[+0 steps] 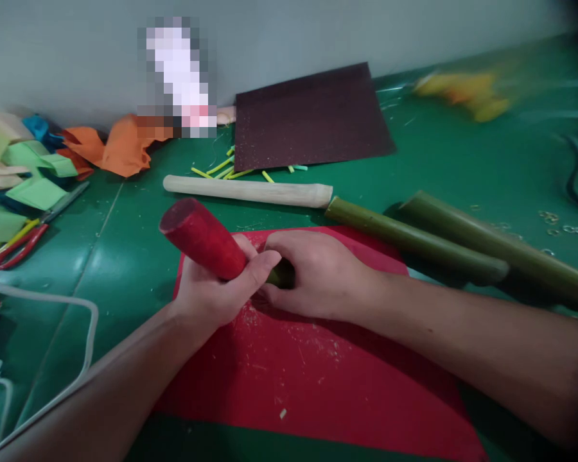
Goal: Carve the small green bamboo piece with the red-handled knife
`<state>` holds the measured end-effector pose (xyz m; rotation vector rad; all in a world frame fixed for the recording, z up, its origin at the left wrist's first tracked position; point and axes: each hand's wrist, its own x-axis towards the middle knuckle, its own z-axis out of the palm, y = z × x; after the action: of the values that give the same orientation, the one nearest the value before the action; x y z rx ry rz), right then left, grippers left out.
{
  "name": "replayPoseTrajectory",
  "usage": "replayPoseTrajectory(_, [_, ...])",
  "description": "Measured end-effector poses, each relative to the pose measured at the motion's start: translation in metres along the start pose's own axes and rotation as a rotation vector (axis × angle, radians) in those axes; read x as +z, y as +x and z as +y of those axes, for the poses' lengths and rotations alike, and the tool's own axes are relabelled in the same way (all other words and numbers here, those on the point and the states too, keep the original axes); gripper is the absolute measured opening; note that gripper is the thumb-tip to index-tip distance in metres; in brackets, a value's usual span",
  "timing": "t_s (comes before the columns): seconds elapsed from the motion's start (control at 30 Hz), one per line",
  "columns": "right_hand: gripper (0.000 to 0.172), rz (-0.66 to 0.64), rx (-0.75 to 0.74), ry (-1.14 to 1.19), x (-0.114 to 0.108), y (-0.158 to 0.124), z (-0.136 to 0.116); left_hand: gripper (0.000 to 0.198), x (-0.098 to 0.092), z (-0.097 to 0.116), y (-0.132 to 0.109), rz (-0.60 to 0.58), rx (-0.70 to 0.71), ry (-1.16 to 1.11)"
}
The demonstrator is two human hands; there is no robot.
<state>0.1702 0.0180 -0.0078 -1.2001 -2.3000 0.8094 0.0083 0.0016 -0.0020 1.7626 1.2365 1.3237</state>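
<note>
My left hand (216, 289) is wrapped round a red-coated tube (205, 237), its thumb across the tube near the middle. The tube tilts up to the left and shows a dark end. My right hand (313, 273) is closed beside it, round a greenish part that shows between the two hands; what else the fingers hold is hidden. Both hands are above a red sheet (327, 378) sprinkled with pale shavings. Just beyond the sheet lies a pale peeled stick (245, 190), its right end close to a green bamboo piece (414, 240).
A larger bamboo piece (501, 244) lies at right, near small rings. Behind are a dark sheet (313, 119) and yellow-green strips (221, 168). Scissors (26, 247), folded papers (38, 186), orange paper (125, 147) and a white cable (94, 321) occupy the left.
</note>
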Motion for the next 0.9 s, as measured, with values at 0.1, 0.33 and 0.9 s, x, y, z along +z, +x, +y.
replayPoseTrajectory(0.1, [0.022, -0.022, 0.02, 0.013, -0.0007, 0.0001, -0.0006, 0.015, 0.0018, 0.0021, -0.0009, 0.117, -0.165, -0.06])
replayPoseTrajectory(0.33, [0.028, -0.046, 0.026, 0.025, -0.0007, 0.0008, -0.0005, 0.026, -0.0018, 0.0027, -0.0004, 0.05, -0.136, -0.063])
replayPoseTrajectory(0.9, [0.019, -0.011, 0.01, 0.003, 0.0015, 0.0006, 0.0004, 0.021, -0.0018, -0.0031, -0.0011, 0.049, 0.003, 0.044])
